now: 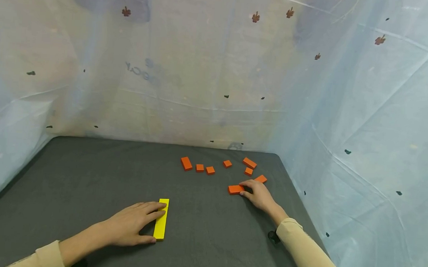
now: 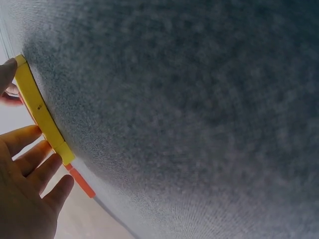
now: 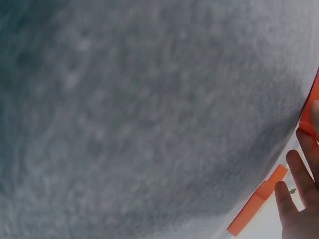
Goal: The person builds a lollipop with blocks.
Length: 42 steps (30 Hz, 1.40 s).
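Observation:
A long, flat yellow block [image 1: 161, 223] lies on the dark cloth, left of centre in the head view. My left hand [image 1: 131, 224] holds it, thumb at its near end and fingertips over its far part. In the left wrist view the yellow block [image 2: 37, 102] shows a line across it near one end. Farther right, my right hand [image 1: 259, 195] pinches an orange block [image 1: 235, 190] between thumb and fingers, hiding its right end. Another orange block [image 1: 261, 178] lies just behind that hand. The right wrist view catches only part of the pinched orange block [image 3: 310, 107] at its edge.
Several orange blocks lie scattered at the back, among them a longer one [image 1: 186, 163] at the left, a small one [image 1: 227, 163] and another longer one [image 1: 250, 163] at the right. Pale translucent sheeting [image 1: 188, 67] hangs behind and beside the dark tabletop [image 1: 99, 176].

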### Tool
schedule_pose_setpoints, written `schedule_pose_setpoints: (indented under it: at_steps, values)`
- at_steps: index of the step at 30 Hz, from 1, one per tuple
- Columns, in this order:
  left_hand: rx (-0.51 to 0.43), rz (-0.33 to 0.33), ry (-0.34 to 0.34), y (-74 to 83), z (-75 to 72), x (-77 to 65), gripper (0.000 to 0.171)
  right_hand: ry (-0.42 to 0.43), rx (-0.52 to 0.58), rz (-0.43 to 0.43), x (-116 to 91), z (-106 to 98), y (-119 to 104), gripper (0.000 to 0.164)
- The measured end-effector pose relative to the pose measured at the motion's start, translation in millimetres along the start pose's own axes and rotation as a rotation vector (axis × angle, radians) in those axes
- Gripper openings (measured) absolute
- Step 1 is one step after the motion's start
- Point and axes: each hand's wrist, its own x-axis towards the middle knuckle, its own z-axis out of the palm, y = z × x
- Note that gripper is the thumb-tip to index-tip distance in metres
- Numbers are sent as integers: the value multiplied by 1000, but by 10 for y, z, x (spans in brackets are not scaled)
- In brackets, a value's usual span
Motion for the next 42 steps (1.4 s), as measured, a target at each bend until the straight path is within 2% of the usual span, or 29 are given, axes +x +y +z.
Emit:
schedule_pose_setpoints:
  at_steps: [7,12,18,32,42]
  values:
    - [-9,5,9,-21,9,-13,83,53,37,31,62,67,-220,34]
    - [-19,-3,-2,-31,2,-18,84,76,76,64,177,161,-490,31]
    - [-30,-8,-14,-38,-9,-21,84,74,108,56,306,296,-827,29]
    - [-34,-14,-23,-42,0,9,86,-40,152,-5,567,575,-1406,31]
    - [-31,-5,-9,-5,-38,9,80,-118,126,-48,734,710,-1740,32]
